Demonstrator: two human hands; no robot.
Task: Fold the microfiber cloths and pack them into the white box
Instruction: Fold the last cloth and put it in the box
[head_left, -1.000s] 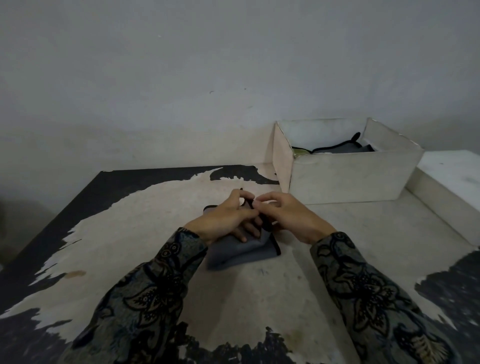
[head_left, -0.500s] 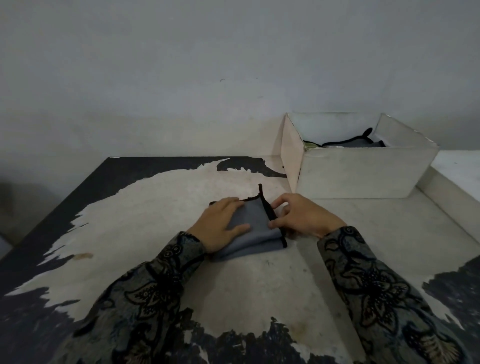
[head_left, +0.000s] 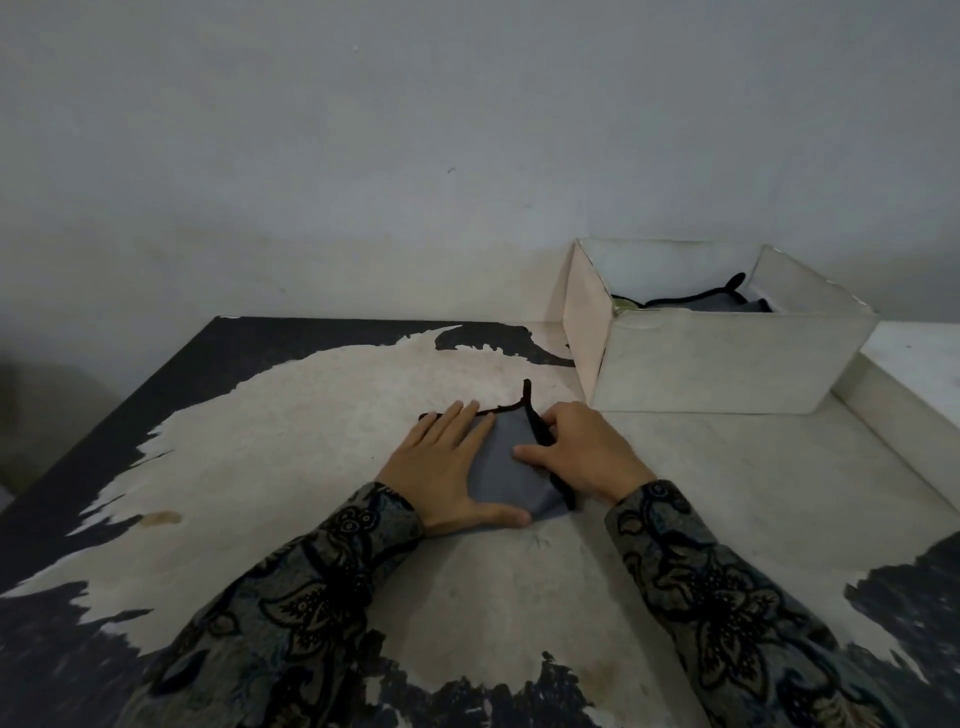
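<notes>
A folded grey microfiber cloth (head_left: 511, 467) with a black hem lies on the worn table in front of me. My left hand (head_left: 447, 462) rests flat on its left part, fingers spread. My right hand (head_left: 582, 452) presses its right edge, thumb on top of the cloth and fingers curled along the black hem. The white box (head_left: 727, 364) stands at the back right, open on top. Inside it lie grey cloths with black hems (head_left: 727, 302); most of the box's inside is hidden by its front wall.
The table (head_left: 291, 457) has a peeling dark surface with a large pale bare patch. A raised white ledge (head_left: 914, 384) runs along the right side beside the box. A plain wall stands behind the table.
Both hands were pinching the cloth together above it; they have since spread apart and pressed it flat. The left hand slid left and flattened, the right settled on the right hem.
</notes>
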